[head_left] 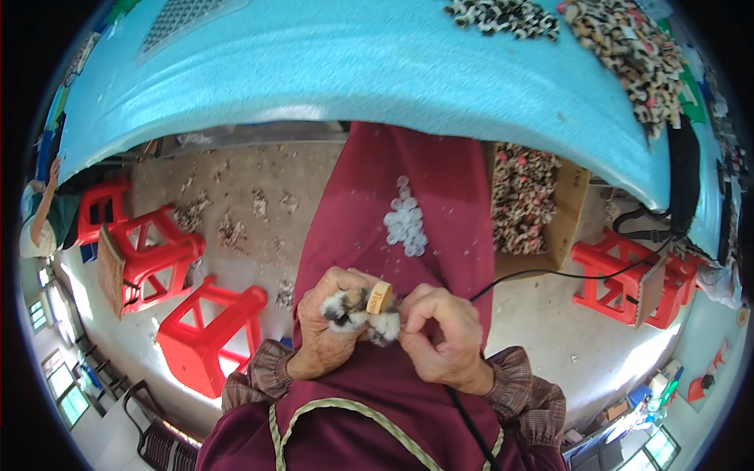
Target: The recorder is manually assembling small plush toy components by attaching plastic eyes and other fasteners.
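In front of my waist, my left hand [330, 326] is closed round a small fluffy piece [355, 306] in white, black and tan. A tan band [379, 297] with lettering stands up from the fluff. My right hand [446, 336] is at the right side of this piece, its thumb and forefinger pressed together in a pinch. What lies between those fingertips is too small to make out. On the maroon apron [353, 212] over my lap rests a little heap of translucent plastic ring-like pieces [405, 226].
A blue-covered table [338, 71] spans the far side, bearing a clear tray [177, 25] and piles of small furry pieces [628, 55]. A cardboard box [575, 208] holds more at right. Red stools [208, 337] flank me; a black cable [542, 272] runs right. Another person [47, 212] is far left.
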`<state>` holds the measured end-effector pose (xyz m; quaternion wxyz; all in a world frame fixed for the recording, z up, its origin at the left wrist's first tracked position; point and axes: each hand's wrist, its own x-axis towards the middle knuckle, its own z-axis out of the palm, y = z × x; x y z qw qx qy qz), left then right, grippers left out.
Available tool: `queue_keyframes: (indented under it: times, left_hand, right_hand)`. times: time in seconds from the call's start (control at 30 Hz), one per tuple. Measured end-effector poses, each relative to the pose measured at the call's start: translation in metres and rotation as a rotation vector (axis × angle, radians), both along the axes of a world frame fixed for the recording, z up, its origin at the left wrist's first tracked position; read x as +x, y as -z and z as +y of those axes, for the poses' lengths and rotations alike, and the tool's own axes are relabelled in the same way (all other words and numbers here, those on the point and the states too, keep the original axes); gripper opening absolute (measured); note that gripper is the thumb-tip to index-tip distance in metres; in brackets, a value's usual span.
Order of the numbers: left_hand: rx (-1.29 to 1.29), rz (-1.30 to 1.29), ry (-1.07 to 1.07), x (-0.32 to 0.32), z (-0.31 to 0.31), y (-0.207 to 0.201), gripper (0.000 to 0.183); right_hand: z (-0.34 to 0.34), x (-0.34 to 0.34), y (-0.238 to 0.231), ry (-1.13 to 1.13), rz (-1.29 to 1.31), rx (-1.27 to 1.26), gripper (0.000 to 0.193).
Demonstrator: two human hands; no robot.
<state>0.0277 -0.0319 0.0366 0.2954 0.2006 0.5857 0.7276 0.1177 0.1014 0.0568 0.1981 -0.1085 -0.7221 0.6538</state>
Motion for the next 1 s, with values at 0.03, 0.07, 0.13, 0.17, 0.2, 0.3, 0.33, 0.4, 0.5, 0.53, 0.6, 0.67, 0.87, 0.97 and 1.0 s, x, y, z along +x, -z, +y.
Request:
queue_keyframes:
  times: [0.03,0.07,0.13,0.17,0.2,0.3,0.33,0.4,0.5,0.53,0.6,0.67,0.87,0.97,1.0]
  left_hand:
    - [-0.059,-0.034,0.03,-0.003,-0.001,0.002,0.028]
    - [-0.124,-0.068,0.06,-0.004,-0.002,0.003,0.028]
    - [-0.064,-0.132,0.046,-0.004,-0.001,0.001,0.02]
    - [-0.145,-0.13,0.053,-0.005,-0.002,0.004,0.018]
    - [-0.231,-0.124,0.054,-0.005,-0.002,0.004,0.018]
    - [-0.185,-0.051,0.027,-0.009,0.004,0.004,0.02]
    - [-0.169,0.021,0.021,-0.013,0.007,0.006,0.019]
    - [-0.357,0.205,0.048,-0.023,0.004,0.004,0.021]
    - [-0.233,-0.144,-0.039,-0.03,-0.005,-0.006,0.02]
    - [-0.251,-0.156,-0.04,-0.033,-0.009,-0.004,0.02]
    - [-0.251,-0.191,-0.091,-0.037,-0.015,-0.001,0.018]
    - [-0.285,-0.19,-0.09,-0.036,-0.021,0.006,0.016]
    - [-0.198,-0.005,-0.008,-0.031,-0.016,0.015,0.015]
    - [-0.202,-0.019,-0.025,-0.029,-0.018,0.015,0.02]
    - [-0.198,0.041,-0.02,-0.029,-0.02,0.017,0.022]
  right_hand:
    - [0.002,0.001,-0.002,-0.005,-0.07,-0.025,0.019]
    - [0.001,0.002,-0.003,0.001,-0.065,-0.001,0.019]
    - [0.001,0.005,0.0,-0.033,-0.257,-0.097,0.019]
    - [0.003,0.007,0.004,-0.069,-0.32,-0.112,0.016]
    - [0.009,0.006,0.002,-0.064,-0.307,-0.085,0.016]
    - [0.03,-0.001,-0.003,-0.259,-0.36,-0.008,0.016]
    - [0.045,-0.007,-0.004,-0.254,-0.282,0.125,0.015]
    - [0.077,-0.018,-0.013,-0.191,-0.239,0.304,0.011]
    - [0.116,-0.02,-0.023,0.022,-0.387,0.214,0.005]
    - [0.119,-0.021,-0.016,0.016,-0.399,0.196,0.005]
    - [0.123,-0.022,0.006,-0.004,-0.484,0.247,0.012]
    - [0.114,-0.033,0.037,-0.063,-0.47,0.285,0.011]
    - [0.087,-0.076,0.086,-0.063,-0.28,0.586,0.013]
    - [0.088,-0.092,0.102,-0.051,-0.388,0.698,0.016]
    - [0.089,-0.093,0.108,-0.103,-0.469,0.787,0.015]
